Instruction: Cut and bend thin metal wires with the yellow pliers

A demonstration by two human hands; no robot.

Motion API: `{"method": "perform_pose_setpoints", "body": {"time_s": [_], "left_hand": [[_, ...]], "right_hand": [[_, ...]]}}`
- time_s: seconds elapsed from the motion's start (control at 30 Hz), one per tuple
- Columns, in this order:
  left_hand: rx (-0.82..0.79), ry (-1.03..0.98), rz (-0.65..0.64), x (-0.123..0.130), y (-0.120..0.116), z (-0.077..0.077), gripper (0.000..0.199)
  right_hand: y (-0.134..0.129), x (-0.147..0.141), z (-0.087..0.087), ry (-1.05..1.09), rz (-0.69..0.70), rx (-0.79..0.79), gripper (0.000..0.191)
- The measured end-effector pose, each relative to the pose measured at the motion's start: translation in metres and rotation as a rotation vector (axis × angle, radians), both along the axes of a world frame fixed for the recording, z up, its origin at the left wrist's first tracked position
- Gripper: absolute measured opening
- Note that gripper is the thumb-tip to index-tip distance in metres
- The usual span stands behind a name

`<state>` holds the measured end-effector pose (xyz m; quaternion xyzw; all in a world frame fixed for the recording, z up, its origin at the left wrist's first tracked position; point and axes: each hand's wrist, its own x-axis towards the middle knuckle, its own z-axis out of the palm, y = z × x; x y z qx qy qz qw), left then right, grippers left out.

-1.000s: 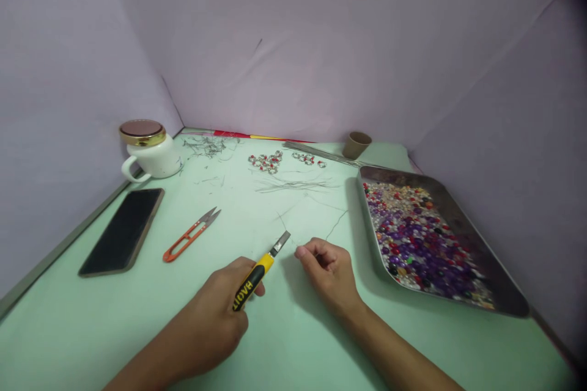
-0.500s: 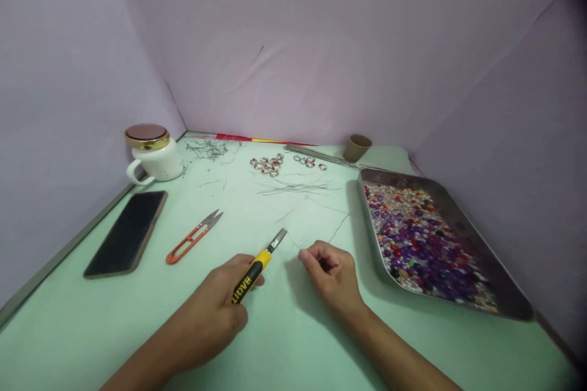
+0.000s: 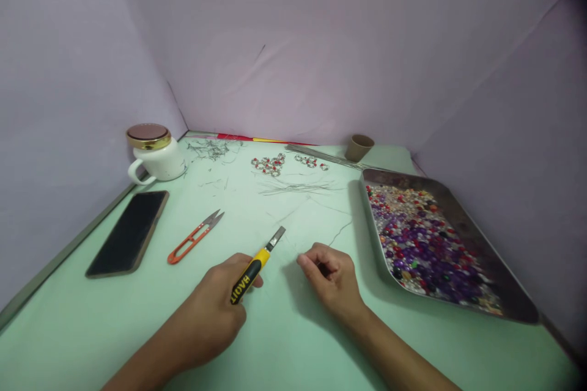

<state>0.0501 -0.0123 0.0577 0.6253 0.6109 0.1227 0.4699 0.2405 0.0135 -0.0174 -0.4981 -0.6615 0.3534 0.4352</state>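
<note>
My left hand (image 3: 215,308) is wrapped round a yellow and black utility knife (image 3: 251,275), its short blade pointing up and away toward the middle of the table. To the right of the blade, a small gap apart, my right hand (image 3: 334,275) has thumb and forefinger pinched on a thin wire (image 3: 340,233). The wire trails out behind that hand and bends over the table; its near end is too fine to make out. Left of the knife lie orange thread snips (image 3: 195,238), blades half apart.
A metal tray (image 3: 378,250) of mixed beads (image 3: 426,244) stands at right. Behind my hands lie loose wires (image 3: 300,187), beaded pieces (image 3: 269,164), wire scraps (image 3: 213,148) and a brown cup (image 3: 359,148). At left are a phone (image 3: 128,233) and a lidded white mug (image 3: 160,162).
The wire stretch between the blade and my right fingertips, visible before, hardly shows now. Both hands keep nearly the same place and grip; the view has shifted slightly.
</note>
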Motion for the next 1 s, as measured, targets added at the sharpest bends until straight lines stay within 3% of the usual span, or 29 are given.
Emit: {"method": "perform_pose_setpoints", "body": {"time_s": [0.23, 0.43, 0.73, 1.0], "left_hand": [[-0.107, -0.144, 0.028, -0.004, 0.003, -0.008, 0.037], [0.001, -0.051, 0.060, -0.013, 0.007, -0.005, 0.037], [-0.185, -0.153, 0.067, -0.016, 0.007, -0.004, 0.042], [-0.143, -0.185, 0.124, -0.013, 0.006, -0.001, 0.033]], "right_hand": [[0.000, 0.002, 0.002, -0.021, -0.034, 0.069, 0.026], [0.000, 0.001, 0.000, -0.018, -0.023, 0.036, 0.027], [0.001, 0.001, 0.001, -0.027, -0.042, 0.071, 0.025], [0.000, 0.001, 0.000, -0.012, 0.004, 0.076, 0.023]]}}
